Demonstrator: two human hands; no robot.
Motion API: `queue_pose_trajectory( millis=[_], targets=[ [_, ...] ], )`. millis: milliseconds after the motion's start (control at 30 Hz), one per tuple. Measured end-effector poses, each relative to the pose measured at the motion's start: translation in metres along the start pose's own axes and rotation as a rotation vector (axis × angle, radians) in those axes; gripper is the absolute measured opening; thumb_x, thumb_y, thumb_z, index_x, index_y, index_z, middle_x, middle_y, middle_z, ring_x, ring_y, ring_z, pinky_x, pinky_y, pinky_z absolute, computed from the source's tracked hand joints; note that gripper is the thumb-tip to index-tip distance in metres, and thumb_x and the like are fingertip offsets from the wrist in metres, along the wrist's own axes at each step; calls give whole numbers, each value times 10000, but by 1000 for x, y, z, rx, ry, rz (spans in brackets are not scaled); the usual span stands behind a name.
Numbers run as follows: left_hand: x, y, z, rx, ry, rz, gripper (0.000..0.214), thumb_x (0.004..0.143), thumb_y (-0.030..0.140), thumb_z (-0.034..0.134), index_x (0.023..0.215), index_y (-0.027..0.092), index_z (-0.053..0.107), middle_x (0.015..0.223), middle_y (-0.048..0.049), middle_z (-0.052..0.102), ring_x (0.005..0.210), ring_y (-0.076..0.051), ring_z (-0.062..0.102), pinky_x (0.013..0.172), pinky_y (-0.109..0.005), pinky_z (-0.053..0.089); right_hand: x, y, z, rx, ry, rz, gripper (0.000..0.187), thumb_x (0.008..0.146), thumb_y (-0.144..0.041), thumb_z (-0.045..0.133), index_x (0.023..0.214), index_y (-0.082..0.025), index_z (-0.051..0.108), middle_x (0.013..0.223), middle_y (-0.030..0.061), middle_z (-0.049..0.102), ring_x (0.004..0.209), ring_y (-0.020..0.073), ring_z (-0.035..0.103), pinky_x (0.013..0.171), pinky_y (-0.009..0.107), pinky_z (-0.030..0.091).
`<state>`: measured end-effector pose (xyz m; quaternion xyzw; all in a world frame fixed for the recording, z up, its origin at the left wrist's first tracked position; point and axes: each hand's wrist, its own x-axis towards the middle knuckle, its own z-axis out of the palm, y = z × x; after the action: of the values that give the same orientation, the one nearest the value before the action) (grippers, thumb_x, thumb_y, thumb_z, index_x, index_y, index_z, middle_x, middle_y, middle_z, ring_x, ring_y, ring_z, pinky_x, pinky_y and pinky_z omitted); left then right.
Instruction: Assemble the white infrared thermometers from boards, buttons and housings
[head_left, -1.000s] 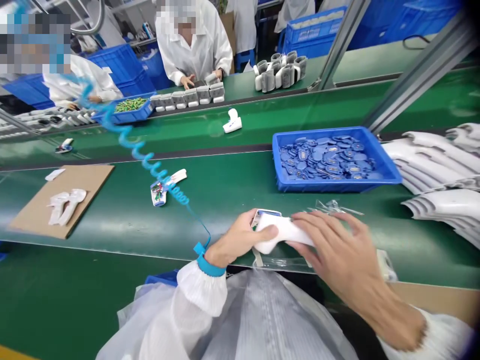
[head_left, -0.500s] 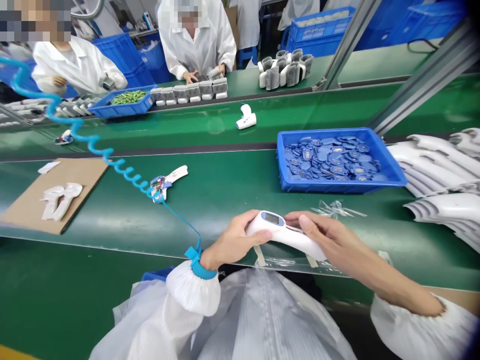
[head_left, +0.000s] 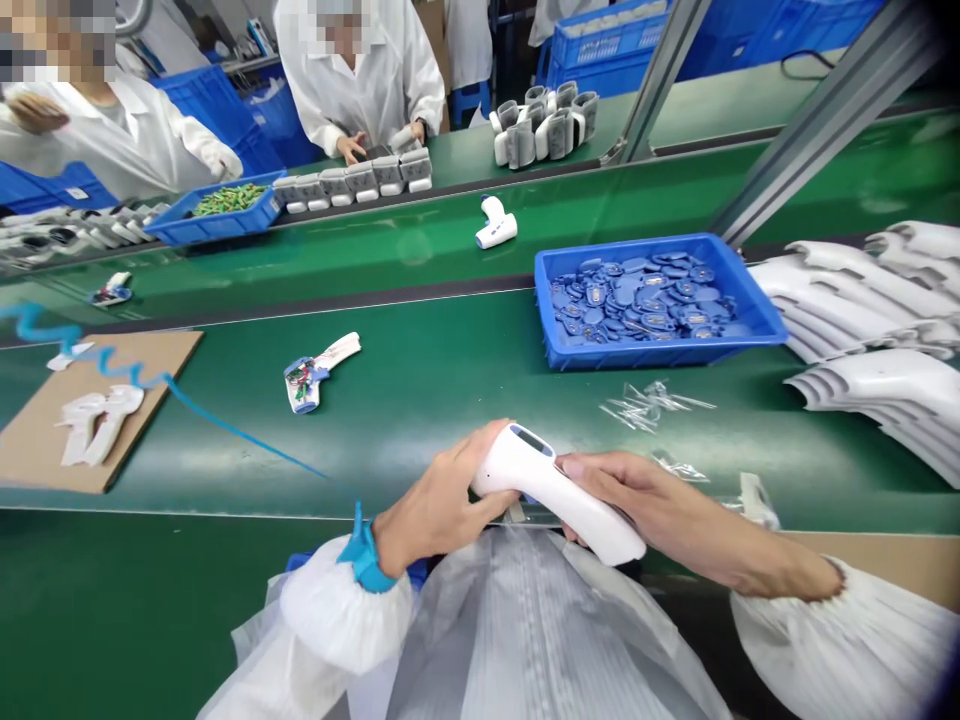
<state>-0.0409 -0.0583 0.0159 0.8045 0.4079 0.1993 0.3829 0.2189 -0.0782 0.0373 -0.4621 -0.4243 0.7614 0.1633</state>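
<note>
Item, nearest: white plastic handheld infrared thermometer (head_left: 562,495), long and gently curved, its small dark display window (head_left: 534,440) facing upward, held off the near edge of the green conveyor table (head_left: 420,440), above a pale translucent ribbed smock (head_left: 540,630). Left hand (head_left: 439,505): closed, fingers wrapped round the display end; blue wrist strap (head_left: 364,555) at the white elasticated cuff (head_left: 345,605). Right hand (head_left: 637,500): fingers laid together along the upper body, fingertips (head_left: 574,467) pressing just below the display; the thumb cannot be told apart. Handling note: this two-ended grip appears sound, steadying the shell and leaving the window uncovered. On the table, just beyond the hands: loose clear plastic strips (head_left: 652,405). Right edge: stacked white curved plastic shells (head_left: 847,290). Toward the far edge: blue plastic tray (head_left: 660,357) of blue oval parts (head_left: 637,300). Left of centre: opened white housing with coloured wires (head_left: 307,378). Left edge: brown cardboard sheet (head_left: 161,385) bearing two white shell pieces (head_left: 101,425). Beyond, on a second green belt: one white assembled device (head_left: 495,225) and a blue tray of green cylinders (head_left: 225,200). Farthest: a white-coated co-worker (head_left: 360,70), hands at a row of grey-and-white units (head_left: 349,180).
</note>
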Motion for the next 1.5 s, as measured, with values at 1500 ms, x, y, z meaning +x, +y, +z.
queue_pose_trajectory(
  millis=[1500],
  targets=[
    [-16,14,3,410,326,370,314,946,-10,456,1185,181,528,979,-65,633,891,-208,559,766,-352,481,5,15,22,93,297,-118,433,947,-658,576,895,-242,684,784,16,559,769,184,470,744,336,406]
  ],
)
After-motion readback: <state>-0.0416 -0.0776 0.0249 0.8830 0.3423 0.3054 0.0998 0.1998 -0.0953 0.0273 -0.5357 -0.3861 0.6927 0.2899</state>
